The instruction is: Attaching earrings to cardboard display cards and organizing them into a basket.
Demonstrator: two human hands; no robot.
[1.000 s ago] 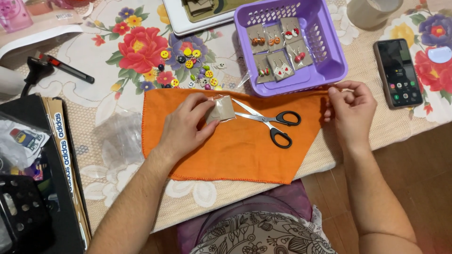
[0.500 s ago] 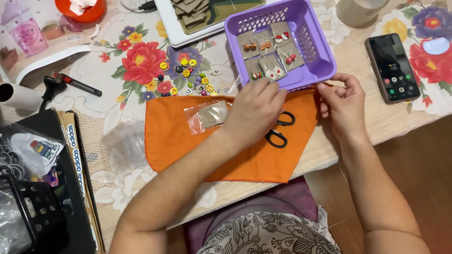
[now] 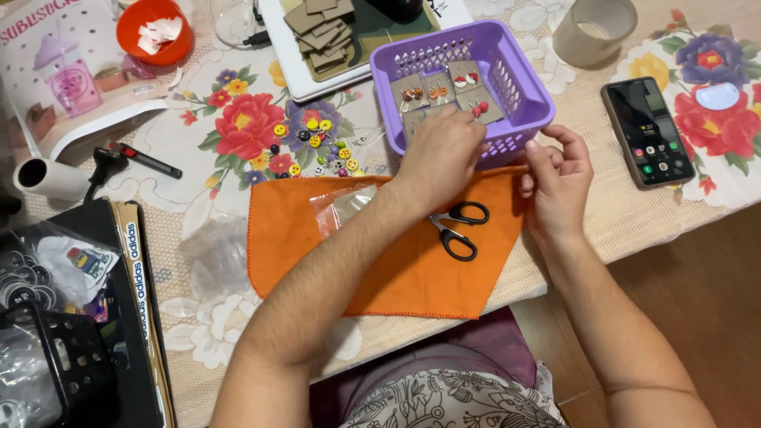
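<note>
My left hand (image 3: 440, 154) reaches over the front rim of a purple plastic basket (image 3: 539, 99), fingers down on the small cards with earrings (image 3: 464, 79) inside; its grip is hidden. My right hand (image 3: 555, 178) pinches the right corner of an orange cloth (image 3: 396, 269) just below the basket. Black-handled scissors (image 3: 456, 226) lie on the cloth under my left forearm. A small clear bag holding a card (image 3: 341, 204) lies on the cloth's upper left.
Loose coloured beads (image 3: 317, 143) lie left of the basket. Beyond are a white tray of cardboard pieces (image 3: 317, 36), an orange bowl (image 3: 154, 28) and a tape roll (image 3: 594, 30). A phone (image 3: 646, 131) lies right; a black box (image 3: 79, 333) left.
My left hand let go of the small clear bag on the cloth, crossed over the scissors and reached into the basket. My right hand stayed at the cloth's corner.
</note>
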